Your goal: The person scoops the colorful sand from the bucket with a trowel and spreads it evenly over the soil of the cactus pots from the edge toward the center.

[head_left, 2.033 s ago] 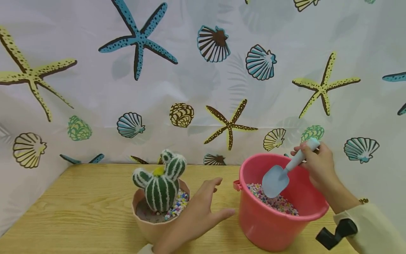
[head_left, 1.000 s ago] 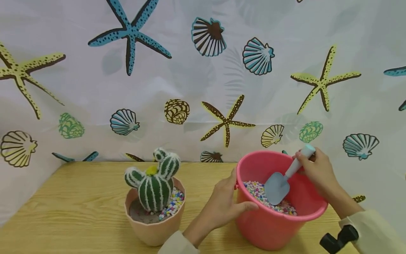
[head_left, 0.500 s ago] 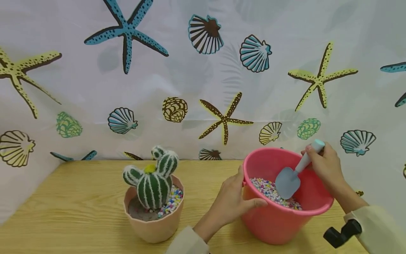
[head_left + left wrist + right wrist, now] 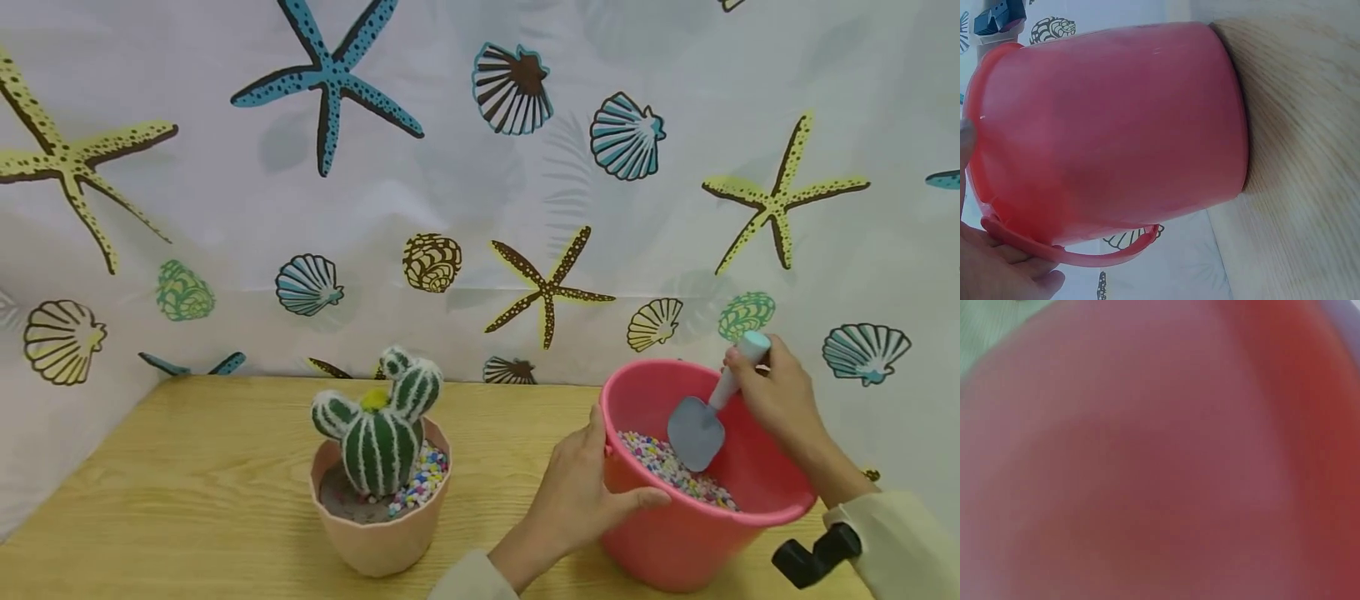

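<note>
My right hand (image 4: 776, 396) grips the handle of a small pale-blue trowel (image 4: 696, 433). Its blade points down inside a pink bucket (image 4: 667, 542), just over or touching the multicoloured pebbles (image 4: 660, 462); contact cannot be told. My left hand (image 4: 573, 492) holds the bucket's left side, thumb along the rim and fingers round the outside. In the left wrist view, the fingers lie by the bucket's handle (image 4: 1104, 257). A blurred pink surface of the bucket (image 4: 1147, 456) fills most of the right wrist view, which hides the trowel.
Left of the bucket stands a peach pot (image 4: 378, 546) with a knitted green cactus (image 4: 381, 450). Grey soil and some coloured pebbles (image 4: 420, 483) lie around the cactus. Both containers stand on a wooden table (image 4: 210, 492), before a patterned curtain (image 4: 450, 183).
My left hand has moved right, from beside the pot to the bucket's side. The bucket has shifted right, away from the pot. The trowel has gone right with it and sits lower inside.
</note>
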Demonstrator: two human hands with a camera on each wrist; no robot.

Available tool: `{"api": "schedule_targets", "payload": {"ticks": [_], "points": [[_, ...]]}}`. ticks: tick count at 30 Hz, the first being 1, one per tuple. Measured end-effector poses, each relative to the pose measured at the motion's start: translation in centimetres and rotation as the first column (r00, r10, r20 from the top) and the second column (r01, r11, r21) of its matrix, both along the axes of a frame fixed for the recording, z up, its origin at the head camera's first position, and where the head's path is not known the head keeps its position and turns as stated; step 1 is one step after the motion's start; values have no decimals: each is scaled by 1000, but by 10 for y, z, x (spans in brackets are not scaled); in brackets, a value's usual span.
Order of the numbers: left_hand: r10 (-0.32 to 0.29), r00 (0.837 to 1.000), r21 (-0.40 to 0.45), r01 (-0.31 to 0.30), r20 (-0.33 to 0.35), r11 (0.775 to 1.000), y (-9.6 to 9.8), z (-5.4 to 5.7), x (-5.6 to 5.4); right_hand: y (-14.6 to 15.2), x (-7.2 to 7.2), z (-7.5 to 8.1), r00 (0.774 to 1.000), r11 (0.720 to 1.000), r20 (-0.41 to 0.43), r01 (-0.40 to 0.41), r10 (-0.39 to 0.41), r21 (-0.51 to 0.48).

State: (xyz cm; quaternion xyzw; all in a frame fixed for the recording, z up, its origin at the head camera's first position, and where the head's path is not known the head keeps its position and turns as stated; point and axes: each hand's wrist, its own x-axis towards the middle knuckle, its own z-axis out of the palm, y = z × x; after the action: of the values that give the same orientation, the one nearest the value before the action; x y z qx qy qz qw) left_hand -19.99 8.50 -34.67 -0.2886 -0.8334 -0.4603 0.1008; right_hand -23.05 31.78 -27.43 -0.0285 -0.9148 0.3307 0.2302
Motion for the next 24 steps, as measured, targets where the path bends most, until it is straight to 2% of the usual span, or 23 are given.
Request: {"api": "schedule_targets", "payload": {"ticks": [5, 8, 11, 14, 19, 21, 24], "points": [[-25, 999, -16, 25, 28, 1000, -2, 1, -3, 3, 1, -6, 999, 995, -36, 18, -15, 94], [-18, 999, -5, 18, 45, 1000, -2, 2, -3, -4, 1, -7, 999, 994, -35, 19, -15, 107], [0, 997, 10, -1, 79, 1000, 0, 2, -3, -12, 2, -5, 1000, 998, -13, 0, 1, 68], [15, 995, 10, -16, 101, 1000, 1, 4, -3, -21, 1, -3, 999, 999, 9, -30, 30, -12], [28, 994, -3, -28, 102, 1000, -1, 6, -3, -25, -1, -3, 993, 977, 21, -106, 112, -184], [31, 994, -8, -30, 106, 1000, -1, 6, -3, -24, -1, -3, 994, 977, 23, -97, 103, -191], [38, 995, -14, -37, 91, 999, -1, 5, -3, -20, 0, -2, 999, 993, -3, -54, 54, -109]]}}
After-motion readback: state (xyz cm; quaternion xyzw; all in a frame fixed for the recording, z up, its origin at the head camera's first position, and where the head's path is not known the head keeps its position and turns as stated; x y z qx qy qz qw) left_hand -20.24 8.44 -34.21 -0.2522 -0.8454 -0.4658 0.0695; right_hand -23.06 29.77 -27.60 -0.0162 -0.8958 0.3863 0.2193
